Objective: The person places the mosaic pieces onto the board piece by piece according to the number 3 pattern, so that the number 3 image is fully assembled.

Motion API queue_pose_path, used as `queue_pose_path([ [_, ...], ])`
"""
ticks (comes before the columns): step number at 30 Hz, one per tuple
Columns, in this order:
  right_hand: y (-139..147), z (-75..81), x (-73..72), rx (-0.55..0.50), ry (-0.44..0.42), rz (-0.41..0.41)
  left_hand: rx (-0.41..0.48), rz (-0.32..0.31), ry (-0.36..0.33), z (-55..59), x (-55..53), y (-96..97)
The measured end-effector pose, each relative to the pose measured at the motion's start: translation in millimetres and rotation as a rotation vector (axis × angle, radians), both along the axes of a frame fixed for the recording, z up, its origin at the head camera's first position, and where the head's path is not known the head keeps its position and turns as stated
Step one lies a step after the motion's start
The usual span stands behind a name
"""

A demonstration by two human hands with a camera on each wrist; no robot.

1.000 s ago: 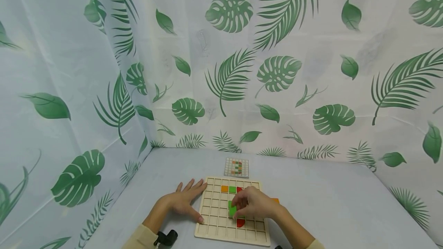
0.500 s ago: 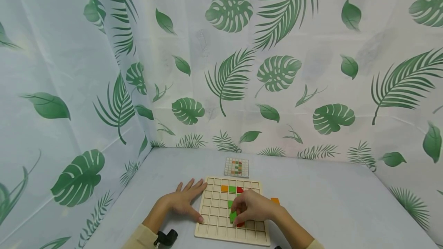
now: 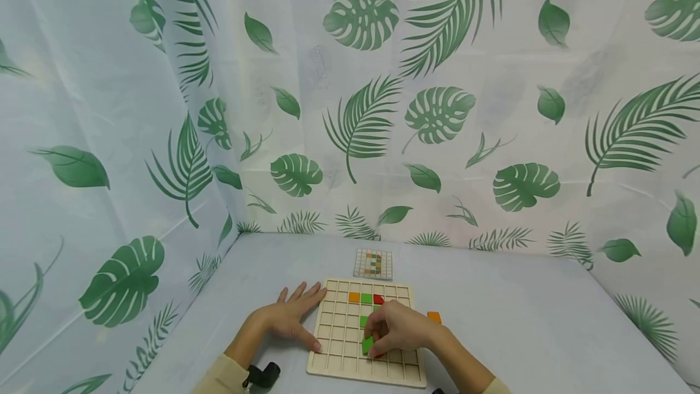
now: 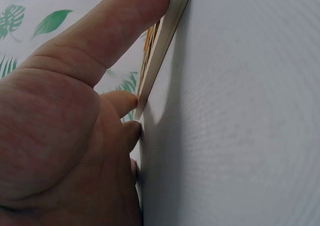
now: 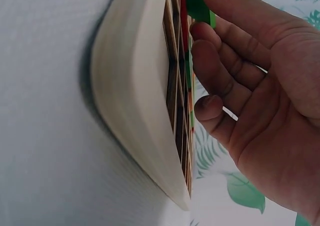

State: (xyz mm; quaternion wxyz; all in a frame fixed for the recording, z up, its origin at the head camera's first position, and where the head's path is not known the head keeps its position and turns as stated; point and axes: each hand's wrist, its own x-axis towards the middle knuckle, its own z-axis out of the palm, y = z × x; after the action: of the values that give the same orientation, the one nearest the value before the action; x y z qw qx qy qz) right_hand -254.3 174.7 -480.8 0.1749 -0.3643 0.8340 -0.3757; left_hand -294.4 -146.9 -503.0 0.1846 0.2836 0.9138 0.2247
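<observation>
A pale wooden grid board [image 3: 335,345] lies on the table. My left hand [image 3: 287,320] is spread at its left side, thumb and index fingertip touching the edge; the thumb [image 4: 110,31] also shows on the rim in the left wrist view. Over the lower middle cells, my right hand [image 3: 401,327] pinches a green square tile [image 3: 367,345], seen tilted in the right wrist view between thumb and fingers. Set in an upper row are an orange tile [image 3: 354,297], a green tile [image 3: 367,298] and a red tile [image 3: 378,299]. Another green tile [image 3: 363,321] sits lower, partly hidden by my fingers.
Behind the board lies a small pattern card [image 3: 374,264] with a printed coloured grid. A loose orange tile [image 3: 434,317] lies on the table [image 3: 503,321] just right of the board. A leaf-printed curtain [image 3: 459,78] stands behind and to the left.
My right hand has moved slightly toward me with the green tile, from beside the middle green tile to the lower cells, now covering most of the lower red tile. The left hand stays put.
</observation>
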Motion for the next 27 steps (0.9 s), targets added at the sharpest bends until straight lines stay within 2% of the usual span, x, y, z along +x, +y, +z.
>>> queue_pose_path([
  [15,-2.7,1.2,1.3,0.040,-0.011,-0.003,0.005,-0.003,-0.003,0.4,0.2,-0.5],
  [27,-7.1,-1.4,1.5,0.049,0.014,-0.005,0.002,0.001,0.000,0.6,0.4,-0.3],
])
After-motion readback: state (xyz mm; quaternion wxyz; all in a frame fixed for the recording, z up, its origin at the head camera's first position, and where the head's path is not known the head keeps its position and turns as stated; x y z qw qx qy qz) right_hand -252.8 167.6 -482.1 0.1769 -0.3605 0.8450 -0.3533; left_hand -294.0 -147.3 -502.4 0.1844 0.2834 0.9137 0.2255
